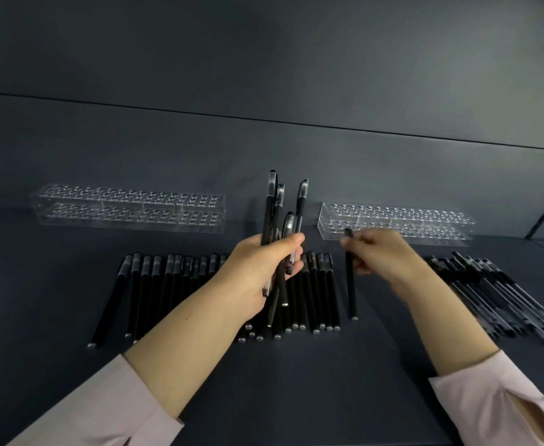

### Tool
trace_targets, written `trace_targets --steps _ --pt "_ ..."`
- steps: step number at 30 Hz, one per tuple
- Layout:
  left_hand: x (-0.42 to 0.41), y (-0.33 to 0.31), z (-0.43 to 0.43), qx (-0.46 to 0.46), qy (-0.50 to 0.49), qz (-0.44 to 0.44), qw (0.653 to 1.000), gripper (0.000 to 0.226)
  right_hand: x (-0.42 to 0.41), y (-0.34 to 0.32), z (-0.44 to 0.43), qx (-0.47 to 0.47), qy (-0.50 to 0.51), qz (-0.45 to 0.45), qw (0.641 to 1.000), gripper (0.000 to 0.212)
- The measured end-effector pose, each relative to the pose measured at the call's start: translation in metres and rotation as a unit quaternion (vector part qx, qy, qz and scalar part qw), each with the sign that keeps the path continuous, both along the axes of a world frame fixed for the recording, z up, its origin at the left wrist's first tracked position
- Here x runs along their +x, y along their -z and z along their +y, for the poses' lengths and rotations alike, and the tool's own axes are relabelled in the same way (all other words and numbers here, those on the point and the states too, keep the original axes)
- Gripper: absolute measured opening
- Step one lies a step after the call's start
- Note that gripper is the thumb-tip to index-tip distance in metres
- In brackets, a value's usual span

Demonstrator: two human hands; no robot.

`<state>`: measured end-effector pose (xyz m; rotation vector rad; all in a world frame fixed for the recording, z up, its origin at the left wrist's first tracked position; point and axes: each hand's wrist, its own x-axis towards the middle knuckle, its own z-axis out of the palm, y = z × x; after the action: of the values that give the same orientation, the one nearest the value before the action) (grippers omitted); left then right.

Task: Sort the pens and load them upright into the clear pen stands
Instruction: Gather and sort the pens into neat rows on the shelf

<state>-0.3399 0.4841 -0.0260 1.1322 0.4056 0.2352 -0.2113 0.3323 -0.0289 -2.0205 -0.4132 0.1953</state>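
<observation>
A person's left hand [261, 265] gripped a bundle of black pens with clear caps [269, 207], fingers and thumb curled round the barrels, the capped ends fanning upward above the fist near the middle of a dark blue-grey table [296, 381]. The right hand [380, 252], blurred by motion, pinched the upper end of a single matte black pen [349, 284] between curled fingers; that pen stood almost upright just right of the bundle, though whether its lower tip touched the table could not be told. Beneath and around the left hand lay a long row of black pens with frosted caps [180, 284], side by side, caps pointing far and silver ends near. At the right edge a looser heap of black, clear-barrelled pens [496, 297] lay slanted across one another. On the far side stood two long clear acrylic pen stands with perforated tops: the left stand [129, 207] well apart from the hands, the right stand [393, 220] just beyond the right hand's knuckles. No pen stood in either stand. Pale pink sleeves [87, 410] covered both forearms near the camera.
</observation>
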Motion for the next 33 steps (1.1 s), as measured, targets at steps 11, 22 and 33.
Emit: trace_targets --steps 11,22,33 --pt "-0.005 -0.003 -0.003 -0.002 0.023 -0.036 0.999 0.014 -0.009 0.007 0.008 -0.083 -0.018 -0.033 0.996 0.022" --pt "0.007 -0.029 -0.064 0.084 0.060 -0.054 0.993 0.010 -0.011 -0.041 -0.025 0.326 -0.144 0.146 0.923 0.003" --pt "0.112 -0.039 -0.189 -0.058 0.033 0.077 0.995 0.013 0.119 -0.035 -0.214 0.331 0.054 0.047 0.941 0.039"
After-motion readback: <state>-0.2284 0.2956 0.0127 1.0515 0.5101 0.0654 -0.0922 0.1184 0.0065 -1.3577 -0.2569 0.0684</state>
